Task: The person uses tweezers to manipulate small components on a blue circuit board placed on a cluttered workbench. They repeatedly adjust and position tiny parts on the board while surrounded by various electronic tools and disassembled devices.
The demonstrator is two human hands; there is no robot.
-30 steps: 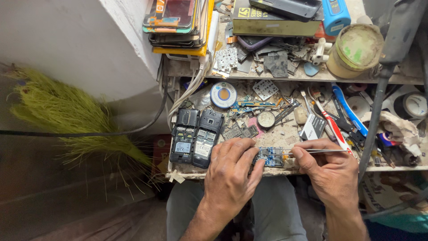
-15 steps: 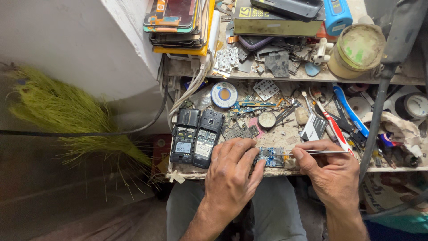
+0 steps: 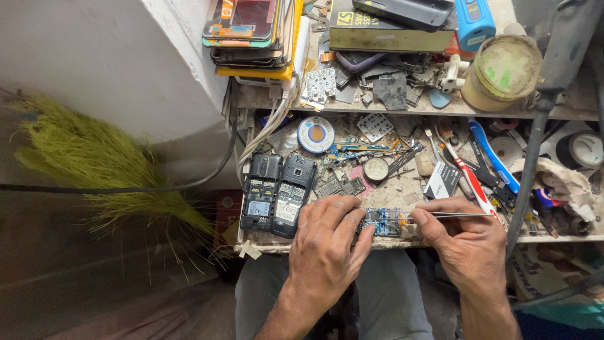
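A small blue circuit board (image 3: 381,221) lies near the front edge of the cluttered workbench (image 3: 402,192). My left hand (image 3: 328,244) rests on the bench with its fingertips pressing the board's left side. My right hand (image 3: 458,238) pinches metal tweezers (image 3: 440,215) whose tips point left and reach the board's right end. Two opened black phones (image 3: 277,192) with their backs off lie side by side just left of my left hand.
Small parts, a solder wire reel (image 3: 316,134), tools and pliers (image 3: 491,157) cover the bench. A shelf above holds stacked phones (image 3: 248,31), a box (image 3: 390,34) and a dirty tub (image 3: 501,69). A dark cable (image 3: 535,138) hangs at right. A green broom (image 3: 94,164) lies left.
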